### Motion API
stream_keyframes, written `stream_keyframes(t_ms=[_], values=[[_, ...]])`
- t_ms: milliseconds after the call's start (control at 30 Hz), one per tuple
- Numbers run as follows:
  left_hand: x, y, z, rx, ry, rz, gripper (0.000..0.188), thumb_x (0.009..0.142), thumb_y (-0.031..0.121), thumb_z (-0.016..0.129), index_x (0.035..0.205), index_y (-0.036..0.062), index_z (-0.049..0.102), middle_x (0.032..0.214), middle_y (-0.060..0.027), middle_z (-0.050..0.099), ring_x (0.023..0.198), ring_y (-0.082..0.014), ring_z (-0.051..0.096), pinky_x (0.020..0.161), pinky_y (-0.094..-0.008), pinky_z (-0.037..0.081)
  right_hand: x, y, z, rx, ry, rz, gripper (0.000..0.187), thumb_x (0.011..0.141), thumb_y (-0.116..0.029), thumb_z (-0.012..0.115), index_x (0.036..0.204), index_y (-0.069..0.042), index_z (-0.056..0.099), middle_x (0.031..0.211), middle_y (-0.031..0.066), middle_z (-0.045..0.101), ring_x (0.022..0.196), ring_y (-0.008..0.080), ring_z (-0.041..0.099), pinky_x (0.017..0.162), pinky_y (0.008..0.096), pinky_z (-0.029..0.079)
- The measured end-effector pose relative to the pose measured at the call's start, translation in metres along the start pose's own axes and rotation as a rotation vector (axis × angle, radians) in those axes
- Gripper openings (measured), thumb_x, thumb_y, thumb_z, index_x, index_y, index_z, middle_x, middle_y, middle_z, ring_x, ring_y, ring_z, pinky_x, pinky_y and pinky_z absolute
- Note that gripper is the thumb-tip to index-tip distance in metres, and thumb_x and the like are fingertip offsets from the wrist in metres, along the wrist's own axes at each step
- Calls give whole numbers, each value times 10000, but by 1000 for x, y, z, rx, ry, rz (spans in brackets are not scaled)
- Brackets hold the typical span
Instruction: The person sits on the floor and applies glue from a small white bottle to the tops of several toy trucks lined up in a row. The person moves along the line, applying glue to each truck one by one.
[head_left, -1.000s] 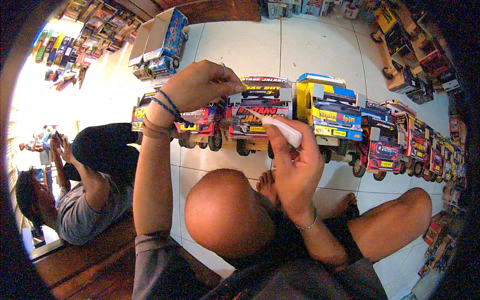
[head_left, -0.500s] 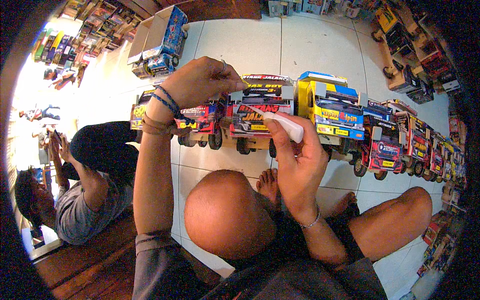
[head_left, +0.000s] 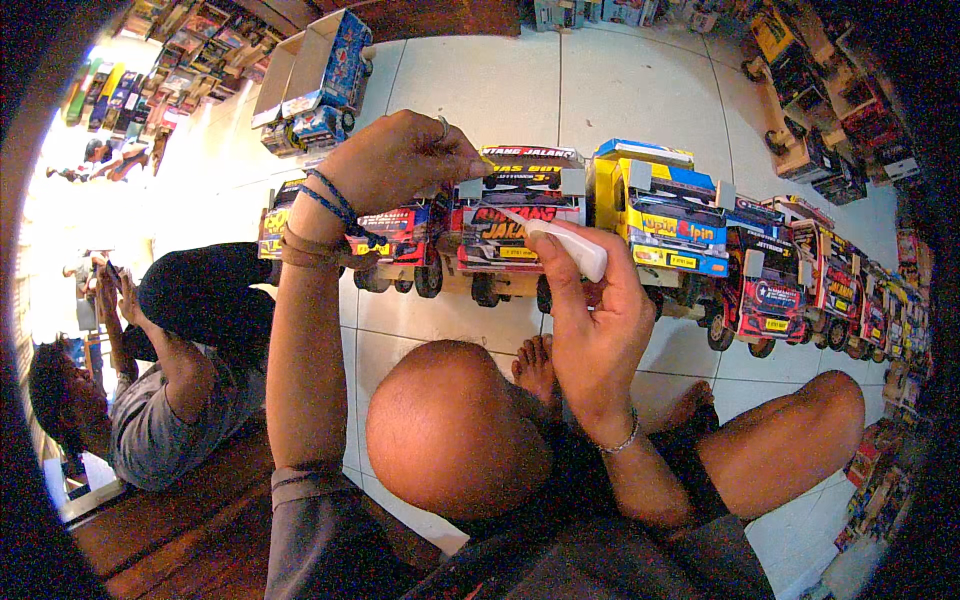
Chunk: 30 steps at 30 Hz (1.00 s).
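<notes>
My right hand (head_left: pixel 600 335) grips a small white glue bottle (head_left: pixel 577 250), its thin nozzle pointing up and left across the front of a red and black toy truck (head_left: pixel 520 228). Whether the tip touches the truck's face is hard to tell. My left hand (head_left: pixel 405 158) reaches over from the left, thumb and fingers pinched at the upper left corner of that same truck, beside a small white tab (head_left: pixel 470 190). What lies between those fingertips is hidden. Under my left wrist, another red toy truck (head_left: pixel 395 230) is partly covered.
A yellow and blue toy truck (head_left: pixel 665 215) stands just right, with more trucks (head_left: pixel 765 290) curving away along the row. A blue toy truck with an open bed (head_left: pixel 325 75) sits at the far left on the tiled floor (head_left: pixel 480 80). Another person (head_left: pixel 180 390) sits at left.
Both hands hold nearly the same pose. The picture has shifted very slightly, and the bottle's nozzle still crosses the truck's front.
</notes>
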<state>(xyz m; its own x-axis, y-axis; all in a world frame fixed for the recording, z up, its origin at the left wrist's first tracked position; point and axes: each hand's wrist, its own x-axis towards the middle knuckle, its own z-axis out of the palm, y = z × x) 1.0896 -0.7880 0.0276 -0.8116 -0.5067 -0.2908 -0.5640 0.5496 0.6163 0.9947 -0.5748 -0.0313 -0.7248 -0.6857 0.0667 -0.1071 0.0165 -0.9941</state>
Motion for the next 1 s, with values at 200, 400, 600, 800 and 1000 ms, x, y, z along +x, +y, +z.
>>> stream_keyframes(t_ms=[200,400,600,800,1000], values=[[0,1,0,-13,-17,-20,343,921,340,711,987,5,746,819,-99,732,727,-135,675,698,-297,543,1,0,0,-20,4,-17,226,945,-211,707,1055,-17,673,926,89,725,800,132,665,687,284,539],[1,-2,-1,-31,-25,-20,332,924,338,707,990,16,748,818,-95,731,722,-125,666,690,-296,540,1,1,1,-18,12,-34,225,944,-189,709,1068,-4,677,941,72,725,810,88,639,699,250,530],[2,-4,0,-20,-26,-16,330,922,340,708,992,21,750,809,-88,727,715,-121,662,683,-294,538,1,1,-3,-10,20,9,244,931,-262,725,1048,-53,679,900,106,730,759,177,697,653,310,545],[3,-5,-1,-48,-75,-51,277,956,296,678,1048,39,724,832,-2,693,761,-68,603,692,-267,507,1,-4,-12,-53,1,-15,261,933,-293,721,1044,-59,684,886,86,723,698,147,652,602,286,515],[2,-2,-2,-43,-81,-97,284,947,289,689,1066,33,724,861,-7,707,783,-84,613,711,-277,513,0,-9,-14,-53,-47,36,235,935,-202,723,1072,-15,681,969,67,726,854,97,645,749,259,529]])
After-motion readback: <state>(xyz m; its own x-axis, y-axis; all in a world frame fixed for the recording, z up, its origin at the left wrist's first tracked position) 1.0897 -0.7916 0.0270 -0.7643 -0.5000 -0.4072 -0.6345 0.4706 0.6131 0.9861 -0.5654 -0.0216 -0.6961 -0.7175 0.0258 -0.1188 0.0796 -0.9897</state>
